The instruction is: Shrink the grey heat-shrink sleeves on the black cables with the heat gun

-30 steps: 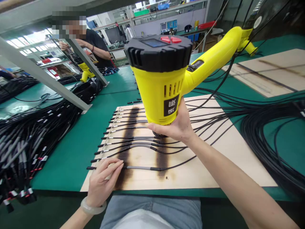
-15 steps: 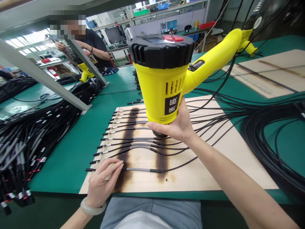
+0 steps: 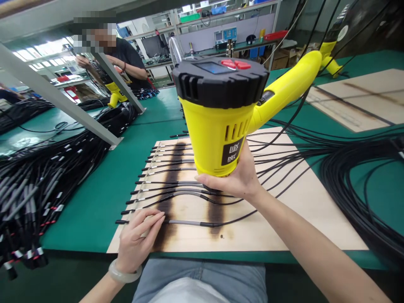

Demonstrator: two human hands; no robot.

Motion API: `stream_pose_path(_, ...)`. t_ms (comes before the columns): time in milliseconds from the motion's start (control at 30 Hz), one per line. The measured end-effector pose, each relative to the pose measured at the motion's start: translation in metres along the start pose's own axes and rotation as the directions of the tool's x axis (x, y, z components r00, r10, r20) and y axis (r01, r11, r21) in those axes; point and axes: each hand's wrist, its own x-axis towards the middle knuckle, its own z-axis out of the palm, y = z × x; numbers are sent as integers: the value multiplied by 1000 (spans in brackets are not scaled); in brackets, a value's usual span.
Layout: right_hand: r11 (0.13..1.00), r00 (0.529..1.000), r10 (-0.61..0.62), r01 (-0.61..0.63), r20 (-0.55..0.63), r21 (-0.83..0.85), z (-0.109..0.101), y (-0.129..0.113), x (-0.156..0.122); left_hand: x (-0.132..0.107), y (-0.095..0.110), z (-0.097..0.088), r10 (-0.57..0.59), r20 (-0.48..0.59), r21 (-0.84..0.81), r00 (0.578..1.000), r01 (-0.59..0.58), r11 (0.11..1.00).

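1. Around you is a workroom with shelves [image 3: 189, 27] at the back, and in front of you a green tabletop [image 3: 85, 202].
2. Your right grip [image 3: 241, 180] is closed around the lower barrel of a yellow heat gun [image 3: 214, 134], thumb across the near side, most fingers hidden behind it.
3. Your left grip [image 3: 139, 235] has thumb and fingertips drawn together over the nearest cable [image 3: 186, 222]; whether they pinch it, you cannot tell from here. A pale bangle [image 3: 124, 273] circles that wrist.
4. The gun stands about upright over the row of cables [image 3: 192, 191], its black cap up with a screen and red buttons, its handle slanting to the upper right.
5. Under the cables lies your wooden board [image 3: 259, 235], crossed by two dark scorched bands. The cables' tips poke past its left edge; their grey stretches lie across it.
6. To your right, the cables run off to a black coil [image 3: 334, 176].
7. To your left is a heap of leads [image 3: 28, 198], beside a metal post [image 3: 63, 101].
8. Farther off are a second board [image 3: 362, 113] at right and a person in a dark top [image 3: 129, 57] at left.
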Motion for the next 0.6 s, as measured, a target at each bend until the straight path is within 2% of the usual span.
stream_pose_path(267, 998, 1000, -13, 12, -22, -61, 1, -6, -3, -1, 1, -1, 11, 1, 2, 1000, -11, 1000)
stream_pose_path(433, 992, 995, -92, 89, -28, -86, 6, -9, -5, -2, 1, -2, 8, 2, 1, 1000, -8, 1000)
stream_pose_path(600, 998, 1000, 22, -21, 16, -65, 5, -6, -8, -4, 1, -4, -15, 2, -1, 1000, 15, 1000)
